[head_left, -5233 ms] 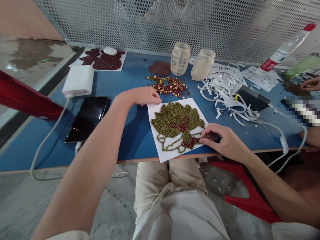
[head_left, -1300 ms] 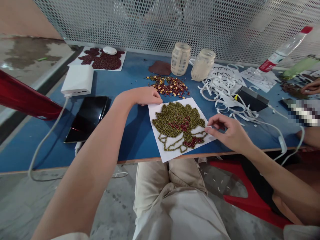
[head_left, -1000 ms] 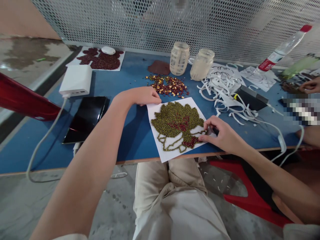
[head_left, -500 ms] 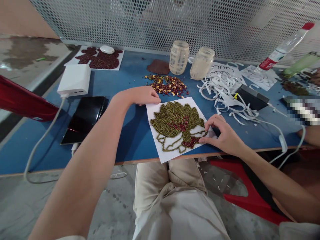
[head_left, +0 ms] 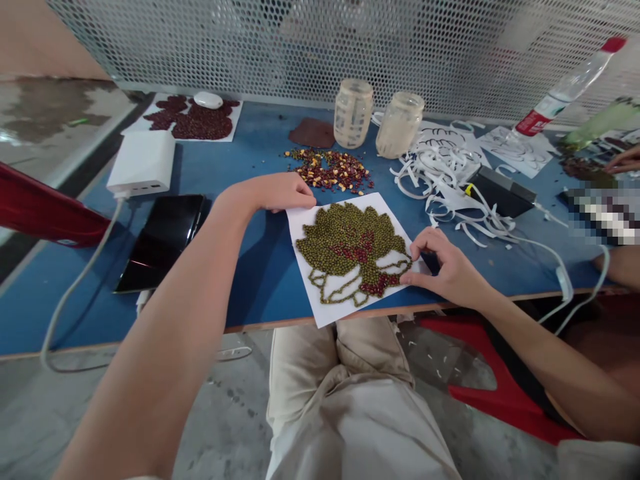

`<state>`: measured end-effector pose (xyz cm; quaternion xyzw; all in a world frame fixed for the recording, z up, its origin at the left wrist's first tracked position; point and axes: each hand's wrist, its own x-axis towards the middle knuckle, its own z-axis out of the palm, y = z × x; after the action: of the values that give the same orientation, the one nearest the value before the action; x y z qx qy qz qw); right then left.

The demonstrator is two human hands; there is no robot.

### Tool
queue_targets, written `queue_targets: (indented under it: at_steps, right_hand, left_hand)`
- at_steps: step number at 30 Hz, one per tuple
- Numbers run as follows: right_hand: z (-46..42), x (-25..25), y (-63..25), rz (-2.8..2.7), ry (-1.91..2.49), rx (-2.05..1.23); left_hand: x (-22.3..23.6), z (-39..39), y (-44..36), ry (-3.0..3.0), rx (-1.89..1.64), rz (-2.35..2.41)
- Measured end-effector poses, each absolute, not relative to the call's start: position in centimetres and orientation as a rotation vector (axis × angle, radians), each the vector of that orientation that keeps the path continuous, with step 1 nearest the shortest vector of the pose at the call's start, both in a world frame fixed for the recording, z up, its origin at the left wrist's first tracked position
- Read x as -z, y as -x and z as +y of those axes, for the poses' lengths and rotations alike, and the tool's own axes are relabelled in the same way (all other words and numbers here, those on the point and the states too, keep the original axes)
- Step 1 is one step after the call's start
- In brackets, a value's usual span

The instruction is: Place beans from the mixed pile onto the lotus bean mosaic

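Note:
A white sheet with a bean picture (head_left: 353, 240) lies at the table's front edge, one corner jutting past it. Green mung beans fill a flower shape and trace outlines below it; dark red beans sit in its middle and lower right. With curled fingers, my left hand (head_left: 289, 192) grips the sheet's upper left corner. My right hand (head_left: 445, 267) is bent round the right edge, thumb and fingertips on the paper beside the red beans. Whether a bean is between those fingertips cannot be told. Behind the sheet lies a pile of mixed beans (head_left: 335, 170).
Two jars (head_left: 353, 113) stand behind the beans. Paper strips (head_left: 440, 173) and a black device (head_left: 503, 190) lie to the right. At left are a phone (head_left: 160, 240), a white power bank (head_left: 141, 162) and a cable. Another person's hand (head_left: 625, 160) shows at the far right.
The view has shifted slightly, so most things sit a little further left. Both my hands keep their places on the sheet. Another person's hand shows more at the right edge.

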<state>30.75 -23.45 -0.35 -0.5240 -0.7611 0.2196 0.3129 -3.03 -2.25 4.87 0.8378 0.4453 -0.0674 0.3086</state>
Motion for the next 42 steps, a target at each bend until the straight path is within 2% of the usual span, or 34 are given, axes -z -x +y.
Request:
queue_targets:
  at_steps: [10,16,21,42]
  right_hand:
    - [-23.9,-0.4,-30.3,-2.052,1.376,-0.561]
    - [-28.6,0.8,-29.6,-2.059,1.346,-0.091]
    - [-30.6,3.2,-29.0,-2.145,1.41,0.067]
    - [-30.4,4.9,-29.7,-2.23,1.326,0.221]
  left_hand:
    - [-4.8,-2.3,3.0,-2.214,0.154,1.151]
    - [-4.7,-2.1,3.1,-2.202,0.177,1.182]
    - [-4.5,-2.0,3.1,-2.193,0.178,1.189]
    - [-4.6,-2.0,3.1,-2.222,0.187,1.16]
